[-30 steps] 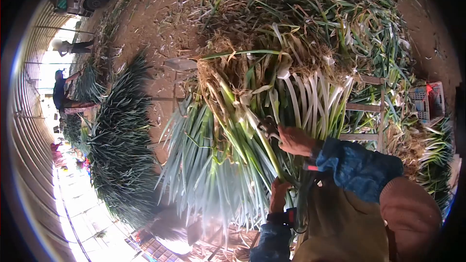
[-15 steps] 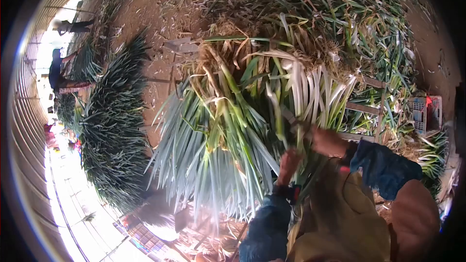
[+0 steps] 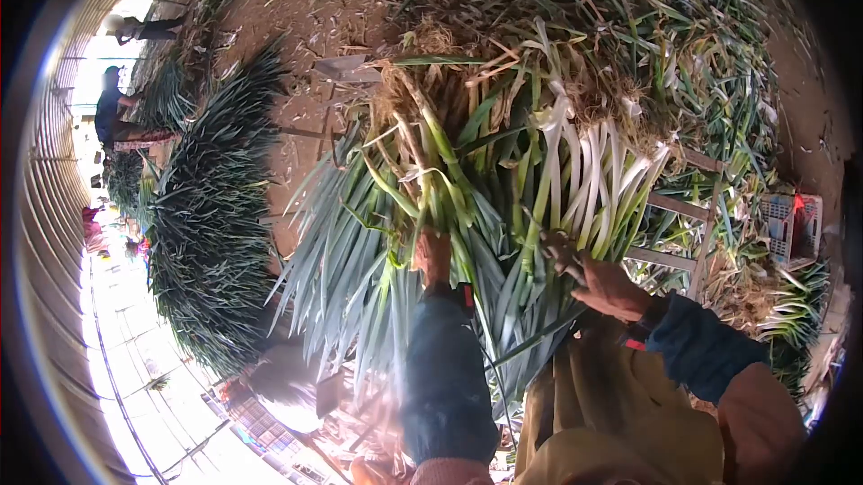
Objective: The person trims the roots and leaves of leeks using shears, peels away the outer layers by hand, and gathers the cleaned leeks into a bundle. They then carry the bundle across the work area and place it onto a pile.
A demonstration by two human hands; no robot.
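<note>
1. The left hand reaches forward into the green leaf mass of the leek bundle; its fingers are buried among the leaves, so whether it grips a stalk cannot be told.
2. The right hand sits to the right of the left hand, fingers curled around a few leek stalks where white shaft turns green.
3. The bundle lies directly ahead of both hands. Its long axis runs away from the person: root ends point away at the far end, white shafts lie ahead of the right hand, and leaf tips fan back toward the person and to the left of the left hand.
4. Beyond the bundle, farther than either hand reaches, a loose heap of trimmings covers the ground.
5. Right of the right hand stand a wooden frame and, farther out, a pale plastic crate.
6. Well left of the left hand lies a second row of dark-leaved leeks; bare earth floor separates it from the bundle and offers the only open strip.
7. Farther left, another person bends over more leeks.
8. Leaves crowd both hands closely on all sides.
</note>
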